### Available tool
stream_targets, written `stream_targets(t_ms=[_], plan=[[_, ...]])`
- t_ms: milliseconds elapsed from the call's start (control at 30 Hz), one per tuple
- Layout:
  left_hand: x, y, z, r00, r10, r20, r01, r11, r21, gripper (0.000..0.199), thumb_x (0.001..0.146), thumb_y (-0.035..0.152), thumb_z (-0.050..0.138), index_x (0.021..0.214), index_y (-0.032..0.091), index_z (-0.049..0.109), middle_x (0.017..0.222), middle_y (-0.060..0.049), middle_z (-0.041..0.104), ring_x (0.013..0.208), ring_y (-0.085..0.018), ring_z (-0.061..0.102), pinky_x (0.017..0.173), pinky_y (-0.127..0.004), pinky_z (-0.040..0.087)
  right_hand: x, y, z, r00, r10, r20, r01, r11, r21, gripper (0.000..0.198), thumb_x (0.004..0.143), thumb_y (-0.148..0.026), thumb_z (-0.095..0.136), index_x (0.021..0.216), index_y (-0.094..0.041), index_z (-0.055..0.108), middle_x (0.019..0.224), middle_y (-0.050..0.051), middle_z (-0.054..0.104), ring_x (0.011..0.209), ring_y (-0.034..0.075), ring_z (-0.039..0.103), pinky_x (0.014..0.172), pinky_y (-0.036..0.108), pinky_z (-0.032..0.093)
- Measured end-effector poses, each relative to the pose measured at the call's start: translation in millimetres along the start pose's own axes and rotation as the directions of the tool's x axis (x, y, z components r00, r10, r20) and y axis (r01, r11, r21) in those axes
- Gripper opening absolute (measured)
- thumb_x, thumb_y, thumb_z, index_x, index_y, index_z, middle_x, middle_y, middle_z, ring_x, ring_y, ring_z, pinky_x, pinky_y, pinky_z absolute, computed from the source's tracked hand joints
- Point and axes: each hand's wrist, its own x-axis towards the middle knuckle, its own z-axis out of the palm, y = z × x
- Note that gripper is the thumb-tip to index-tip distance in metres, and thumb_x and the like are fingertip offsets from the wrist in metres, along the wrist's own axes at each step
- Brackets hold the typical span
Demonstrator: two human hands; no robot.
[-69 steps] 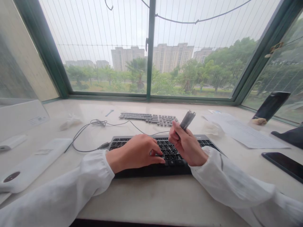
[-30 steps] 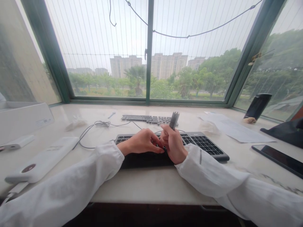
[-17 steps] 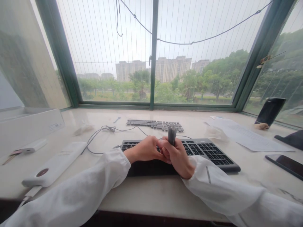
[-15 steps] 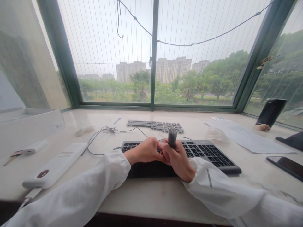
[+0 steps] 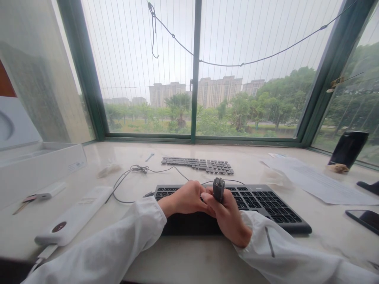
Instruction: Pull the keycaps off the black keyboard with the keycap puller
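holds, in the right hand [image 5: 226, 215], a dark stubby object [image 5: 218, 191], gripped with its notched end standing up past the thumb, seemingly so as to leave that end clear of the fist. rests the left hand [image 5: 189, 197] against the right, curled inward over the middle of a dark keyboard [image 5: 248, 200]; cannot tell, with those fingertips hidden, whether closed on anything there. lies square to 6 o'clock on the tabletop [image 5: 183, 256], that keyboard, likely for even reach from both sides, with bare key sockets [image 5: 276, 207] exposed at 3 o'clock. laid out just beyond, at 12 o'clock from the hands, in rows of loose keycaps [image 5: 194, 163], perhaps to preserve order. set aside towards 10 o'clock with a bunched cable [image 5: 139, 169], and at 9 o'clock with a white power bank [image 5: 78, 213], both apart from the working spot. angles in from 8 o'clock on the left and 4 o'clock on the right, in white sleeves [image 5: 130, 232], low over the near edge, bringing both hands together with knuckles up.
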Motion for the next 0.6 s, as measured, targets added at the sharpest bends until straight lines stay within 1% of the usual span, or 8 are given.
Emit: stream_targets(t_ms=[67,167,267,333,433,500,600], plan=[[0.2,0.7,-0.2,1.000,0.016,0.006,-0.016,1.000,-0.011,0.029,0.065,0.036,0.072,0.063,0.008,0.065,0.059,0.003,0.050,0.059,-0.009,0.044,0.054,-0.018,0.036,-0.7,0.2,0.1,1.000,0.004,-0.005,-0.004,1.000,-0.002,0.038,0.082,-0.038,0.054,0.053,-0.018,0.038,0.053,-0.004,0.031,0.053,0.009,0.026,0.048,0.025,0.023],[0.5,2.6,-0.6,1.000,0.011,0.011,-0.010,1.000,-0.029,0.026,0.065,0.034,0.071,0.063,0.009,0.064,0.057,0.004,0.046,0.058,-0.008,0.041,0.052,-0.018,0.035,-1.8,-0.9,0.4,1.000,0.003,-0.021,-0.003,1.000,0.001,0.037,0.078,-0.040,0.057,0.053,-0.017,0.044,0.053,-0.003,0.034,0.053,0.009,0.028,0.048,0.024,0.025],[0.7,4.5,-1.0,0.999,0.045,0.014,-0.045,0.998,-0.038,0.023,0.065,0.032,0.071,0.066,0.009,0.066,0.056,0.005,0.044,0.057,-0.008,0.040,0.054,-0.018,0.036,-2.5,-1.9,0.4,1.000,-0.001,-0.022,0.001,1.000,0.000,0.037,0.076,-0.042,0.059,0.052,-0.016,0.048,0.053,-0.003,0.036,0.054,0.010,0.030,0.049,0.024,0.027],[0.9,4.9,-1.2,0.998,0.063,0.012,-0.063,0.998,-0.023,0.024,0.065,0.033,0.070,0.065,0.009,0.066,0.056,0.005,0.043,0.057,-0.008,0.039,0.055,-0.018,0.036,-2.8,-1.1,0.4,1.000,-0.003,-0.009,0.003,1.000,-0.015,0.037,0.076,-0.041,0.059,0.051,-0.016,0.047,0.053,-0.003,0.035,0.054,0.010,0.029,0.049,0.025,0.026],[1.4,3.4,-1.5,0.998,0.054,0.015,-0.054,0.999,0.003,0.024,0.066,0.033,0.068,0.063,0.010,0.062,0.058,0.005,0.041,0.058,-0.008,0.037,0.053,-0.018,0.034,-2.7,1.5,0.5,1.000,-0.003,0.004,0.004,0.999,-0.053,0.036,0.079,-0.037,0.055,0.052,-0.017,0.044,0.054,-0.003,0.031,0.055,0.009,0.025,0.048,0.025,0.024],[1.7,1.7,-1.9,0.999,0.039,0.016,-0.039,0.999,0.015,0.024,0.066,0.031,0.066,0.060,0.010,0.057,0.058,0.004,0.038,0.059,-0.008,0.036,0.052,-0.018,0.032,-2.5,2.4,0.5,1.000,-0.017,0.013,0.018,0.996,-0.090,0.036,0.081,-0.035,0.053,0.053,-0.017,0.041,0.055,-0.004,0.028,0.055,0.009,0.024,0.049,0.025,0.023],[1.9,-0.6,-2.9,1.000,0.006,0.020,-0.007,0.998,0.056,0.025,0.066,0.027,0.062,0.054,0.012,0.047,0.056,0.004,0.032,0.057,-0.007,0.031,0.049,-0.018,0.029,-2.2,0.6,-0.4,0.997,-0.065,0.047,0.072,0.985,-0.155,0.034,0.082,-0.032,0.052,0.055,-0.018,0.036,0.057,-0.004,0.027,0.056,0.009,0.024,0.049,0.025,0.022]])
